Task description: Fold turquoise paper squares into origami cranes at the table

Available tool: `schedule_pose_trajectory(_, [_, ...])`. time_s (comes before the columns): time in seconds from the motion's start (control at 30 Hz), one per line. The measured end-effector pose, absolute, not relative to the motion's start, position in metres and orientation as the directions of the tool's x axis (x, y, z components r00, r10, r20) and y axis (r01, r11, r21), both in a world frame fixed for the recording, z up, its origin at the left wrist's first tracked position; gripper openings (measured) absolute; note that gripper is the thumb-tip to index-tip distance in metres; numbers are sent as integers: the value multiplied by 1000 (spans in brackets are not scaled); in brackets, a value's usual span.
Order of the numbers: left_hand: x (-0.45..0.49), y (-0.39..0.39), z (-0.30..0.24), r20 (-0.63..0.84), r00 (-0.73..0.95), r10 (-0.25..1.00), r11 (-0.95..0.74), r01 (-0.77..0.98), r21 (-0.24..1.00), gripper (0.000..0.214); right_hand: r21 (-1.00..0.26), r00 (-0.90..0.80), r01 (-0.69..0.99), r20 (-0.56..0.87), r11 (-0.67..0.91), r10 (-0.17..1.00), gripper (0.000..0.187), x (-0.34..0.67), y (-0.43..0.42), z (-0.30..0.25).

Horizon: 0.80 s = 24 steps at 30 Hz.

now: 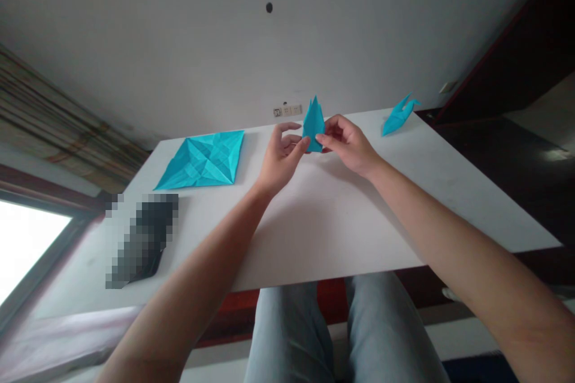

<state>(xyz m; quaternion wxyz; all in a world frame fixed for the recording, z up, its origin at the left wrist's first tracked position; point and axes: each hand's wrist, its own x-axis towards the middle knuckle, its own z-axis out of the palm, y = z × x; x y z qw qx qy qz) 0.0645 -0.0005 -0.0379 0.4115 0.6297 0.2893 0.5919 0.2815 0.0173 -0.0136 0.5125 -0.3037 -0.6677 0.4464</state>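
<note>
A bright window [27, 251] is shining at the far left, and a striped curtain [36, 108] is hanging above it. Next, a dark thing [146, 233] is lying on the white table [197, 209]. Its picture is breaking up into blurry squares, so nobody is seeing what it is. Just behind it, a blue sheet [204, 158] is lying spread out, showing lots of fold lines.

Then comes the left hand [282, 158]. It is pinching the lower left side of a small folded paper [313, 122], and its thumb is pressing on the front. Its pointer finger is curling near the paper's edge. Behind the hands, some sockets [288, 111] are sitting low on the gray wall [179, 42], and a dark round spot [269, 8] is showing higher up. Under the table's front edge, two legs in blue jeans [287, 335] are showing.

The folded paper is blue too. It is standing up between the two hands, over the back part of the table, and its sharp tips are pointing up. The right hand [350, 143] is gripping its lower right side, with the thumb lying on the front and the other fingers bending behind.

Farther right, a blue paper bird [398, 118] is resting near the table's back corner, well apart from the right hand.
</note>
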Motion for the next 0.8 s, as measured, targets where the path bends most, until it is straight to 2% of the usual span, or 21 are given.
schedule_pose_trajectory(0.2, [65,0,-42,503,98,858,-492,-119,862,68,-849,-269,-1,509,528,818,70,284,22,-25])
schedule_pose_trajectory(0.33, [66,2,-40,482,71,874,-469,-141,872,73,-847,-292,-3,508,531,810,76,283,21,-28])
schedule_pose_trajectory(0.57, [63,0,-28,478,77,875,-467,-122,875,65,-864,-360,3,468,503,807,62,282,20,-29])
schedule_pose_trajectory(0.8, [61,-1,-33,448,44,893,-440,-124,889,66,-859,-383,17,468,512,797,65,286,13,-23])
